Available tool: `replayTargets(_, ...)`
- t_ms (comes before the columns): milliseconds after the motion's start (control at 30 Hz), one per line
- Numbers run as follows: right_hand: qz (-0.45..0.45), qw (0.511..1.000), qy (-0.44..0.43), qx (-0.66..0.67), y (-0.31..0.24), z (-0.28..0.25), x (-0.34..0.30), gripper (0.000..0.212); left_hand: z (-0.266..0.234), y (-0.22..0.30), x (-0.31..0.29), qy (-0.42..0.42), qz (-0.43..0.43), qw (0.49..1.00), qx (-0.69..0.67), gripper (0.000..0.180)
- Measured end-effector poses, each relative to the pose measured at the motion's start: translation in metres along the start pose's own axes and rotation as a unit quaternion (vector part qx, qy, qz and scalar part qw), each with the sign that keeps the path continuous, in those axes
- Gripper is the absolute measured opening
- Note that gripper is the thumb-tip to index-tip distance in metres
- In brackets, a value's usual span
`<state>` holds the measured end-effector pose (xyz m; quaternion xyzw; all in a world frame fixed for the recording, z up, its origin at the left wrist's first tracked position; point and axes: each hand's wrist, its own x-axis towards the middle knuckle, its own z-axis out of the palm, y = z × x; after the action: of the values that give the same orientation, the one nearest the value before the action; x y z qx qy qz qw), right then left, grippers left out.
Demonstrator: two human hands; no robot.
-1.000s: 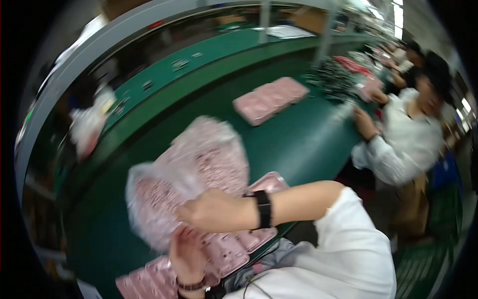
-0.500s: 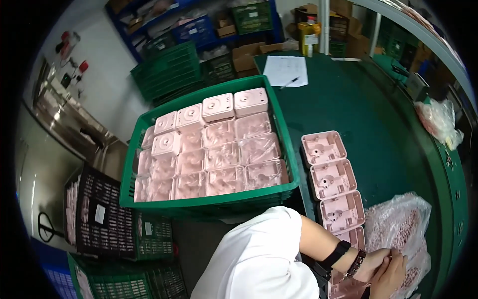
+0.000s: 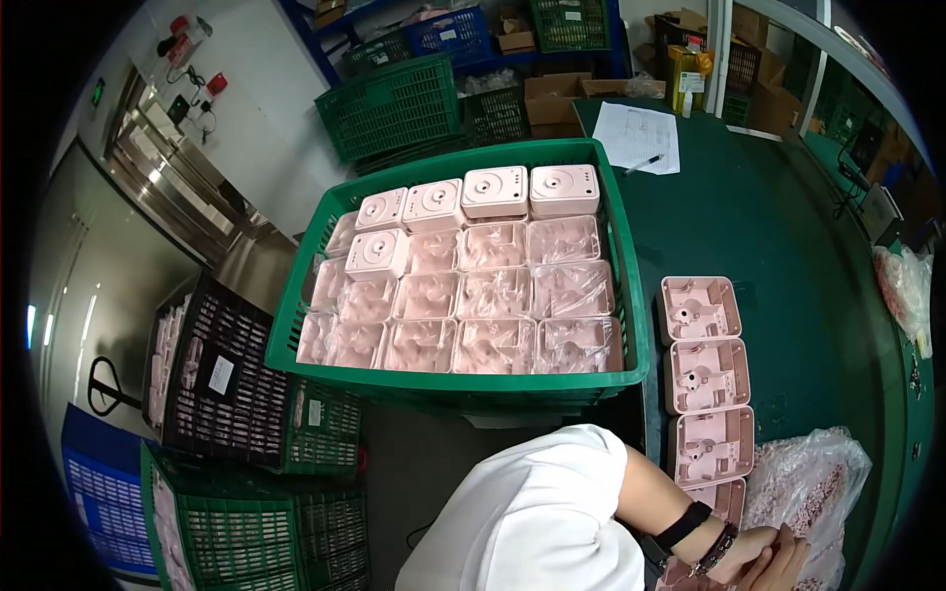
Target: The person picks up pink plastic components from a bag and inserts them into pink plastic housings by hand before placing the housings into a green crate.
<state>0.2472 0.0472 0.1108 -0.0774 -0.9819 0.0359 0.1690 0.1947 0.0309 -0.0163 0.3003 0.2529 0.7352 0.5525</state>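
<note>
My left hand, with a black band and a beaded bracelet on its wrist, meets my right hand at the lower right. The fingers of both are pinched together, and whatever lies between them is too small or hidden to make out. Just beyond them lies a clear plastic bag full of small pink pieces. Left of the bag runs a row of open pink plastic housings, among them the far housing, a middle housing and a nearer housing. My left forearm partly covers the nearest ones.
A green crate holds rows of pink housings, many wrapped in clear film. Paper with a pen lies on the green table. Black and green crates stand at the left. Another plastic bag hangs at the right edge.
The view has swung, so the crate and table sit further right in it. Both hands remain together beside the bag, fingers still pinched.
</note>
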Motion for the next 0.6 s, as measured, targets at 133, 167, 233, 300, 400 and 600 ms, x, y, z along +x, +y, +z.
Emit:
replayTargets(133,-0.014,0.997,0.073,0.013,-0.005,-0.004,-0.016,0.022,0.01,0.032,-0.017,0.013,-0.198,0.962,-0.188,0.011)
replayTargets(167,-0.014,0.997,0.076,0.011,-0.009,-0.007,-0.021,0.021,0.013,0.041,-0.021,0.013,-0.25,0.94,-0.233,0.011)
replayTargets(233,-0.003,0.996,0.085,-0.003,-0.016,-0.013,-0.032,0.02,0.017,0.05,-0.023,0.004,-0.361,0.877,-0.317,0.011)
replayTargets(300,0.034,0.997,0.072,0.006,-0.021,-0.021,-0.041,0.02,0.019,0.036,-0.014,-0.074,-0.388,0.869,-0.298,0.015)
replayTargets(400,0.078,0.993,0.086,0.033,-0.026,-0.033,-0.049,0.022,0.023,0.077,-0.005,-0.194,-0.443,0.85,-0.207,0.018)
replayTargets(600,0.008,0.97,0.229,0.075,0.044,-0.015,-0.023,0.028,0.007,0.128,0.061,-0.143,-0.472,0.87,-0.016,0.024)
